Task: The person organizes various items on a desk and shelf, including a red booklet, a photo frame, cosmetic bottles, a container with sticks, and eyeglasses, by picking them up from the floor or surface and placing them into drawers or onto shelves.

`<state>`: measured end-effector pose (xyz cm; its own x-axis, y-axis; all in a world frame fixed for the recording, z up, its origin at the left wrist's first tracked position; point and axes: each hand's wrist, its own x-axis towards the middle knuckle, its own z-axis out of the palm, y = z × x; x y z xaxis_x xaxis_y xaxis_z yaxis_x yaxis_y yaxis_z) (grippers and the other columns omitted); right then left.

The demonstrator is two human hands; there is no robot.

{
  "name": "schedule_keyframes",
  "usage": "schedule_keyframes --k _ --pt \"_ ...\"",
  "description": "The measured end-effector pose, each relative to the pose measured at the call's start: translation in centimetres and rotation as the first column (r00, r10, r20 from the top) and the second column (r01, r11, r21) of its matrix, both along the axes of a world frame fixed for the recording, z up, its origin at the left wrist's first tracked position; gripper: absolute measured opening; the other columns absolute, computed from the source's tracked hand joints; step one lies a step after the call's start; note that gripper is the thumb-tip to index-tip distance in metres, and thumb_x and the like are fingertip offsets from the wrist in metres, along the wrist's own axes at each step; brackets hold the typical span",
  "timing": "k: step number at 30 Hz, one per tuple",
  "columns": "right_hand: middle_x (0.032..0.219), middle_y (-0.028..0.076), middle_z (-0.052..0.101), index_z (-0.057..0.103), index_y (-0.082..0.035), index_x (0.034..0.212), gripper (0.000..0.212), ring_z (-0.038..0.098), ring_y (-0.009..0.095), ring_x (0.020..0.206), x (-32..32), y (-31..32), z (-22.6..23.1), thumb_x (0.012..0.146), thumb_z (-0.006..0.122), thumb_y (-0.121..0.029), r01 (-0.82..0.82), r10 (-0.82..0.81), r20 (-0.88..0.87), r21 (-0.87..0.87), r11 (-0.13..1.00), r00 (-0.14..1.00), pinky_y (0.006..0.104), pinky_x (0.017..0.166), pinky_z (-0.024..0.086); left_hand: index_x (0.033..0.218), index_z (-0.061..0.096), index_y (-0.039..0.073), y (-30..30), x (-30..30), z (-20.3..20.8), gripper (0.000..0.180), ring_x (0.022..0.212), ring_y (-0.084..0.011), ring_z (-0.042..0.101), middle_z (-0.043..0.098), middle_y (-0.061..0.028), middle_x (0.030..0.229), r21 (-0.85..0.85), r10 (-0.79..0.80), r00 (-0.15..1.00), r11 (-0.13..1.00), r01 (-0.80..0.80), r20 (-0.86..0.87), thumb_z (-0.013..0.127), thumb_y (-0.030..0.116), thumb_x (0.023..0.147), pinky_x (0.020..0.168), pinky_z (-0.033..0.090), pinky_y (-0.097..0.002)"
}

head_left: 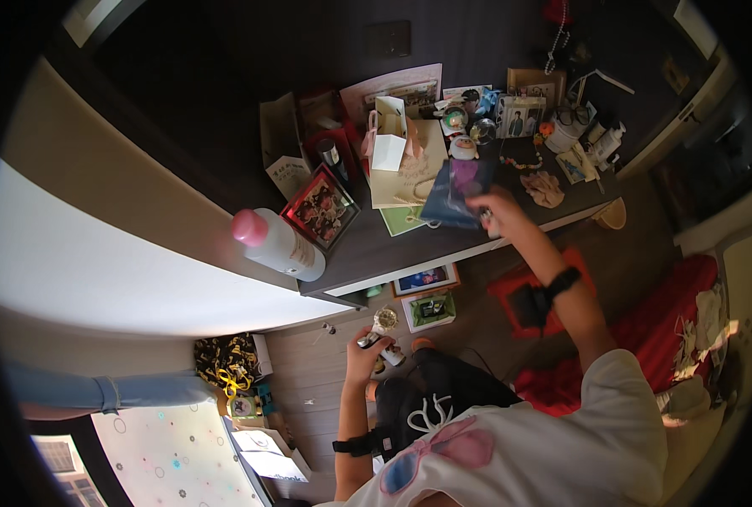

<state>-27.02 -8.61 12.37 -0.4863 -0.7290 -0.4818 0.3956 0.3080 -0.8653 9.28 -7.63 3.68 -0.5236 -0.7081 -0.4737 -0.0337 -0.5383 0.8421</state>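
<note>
Pouch sits pinched in my right grip over the bench; left grip clasps a bottle. Next, I judge, needs a clear spot.

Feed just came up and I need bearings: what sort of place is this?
Probably a bedroom or a small room at home: a cluttered dark desk with framed photos, trinkets and lotion bottles, and a red bedcover beside it.

Dim room, bright sunlit left, fisheye vignette
</note>
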Motion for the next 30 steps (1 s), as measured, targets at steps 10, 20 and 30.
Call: schedule_keyframes --k 10,20,30 --pt "0.073 0.009 0.055 0.057 -0.004 0.079 0.025 0.05 0.018 0.059 -8.9 -15.0 -6.9 0.066 0.072 -0.018 0.013 0.132 -0.327 0.406 0.914 0.936 0.03 0.046 0.043 0.086 0.055 -0.005 0.6 0.3 -0.7 0.017 0.064 -0.0158 0.06 0.062 -0.0112 0.073 0.038 0.102 0.993 0.994 -0.104 0.061 0.06 0.001 0.07 0.06 0.049 -0.0267" --pt "0.1 0.016 0.058 0.055 -0.004 0.1 0.058 0.058 0.031 0.088 -6.7 -18.8 -4.6 0.062 0.069 -0.046 0.073 0.616 -0.736 0.656 0.751 0.28 0.04 0.076 0.044 0.087 0.051 -0.005 1.0 1.7 -1.4 0.019 0.062 -0.0207 0.061 0.06 -0.0127 0.072 0.064 0.19 0.973 0.978 -0.2 0.131 0.059 -0.003 0.07 0.058 0.051 -0.0306" --pt "0.077 0.012 0.061 0.06 -0.001 0.083 0.025 0.058 0.024 0.064 -11.6 -17.6 -4.2 0.069 0.066 -0.021 -0.12 0.369 -0.824 0.353 0.928 0.429 0.0342 0.053 0.047 0.087 0.056 -0.004 -0.9 -0.8 0.0 0.018 0.066 -0.0152 0.06 0.061 -0.0092 0.073 -0.032 0.115 0.991 0.993 -0.113 0.07 0.06 -0.002 0.07 0.061 0.048 -0.0255"
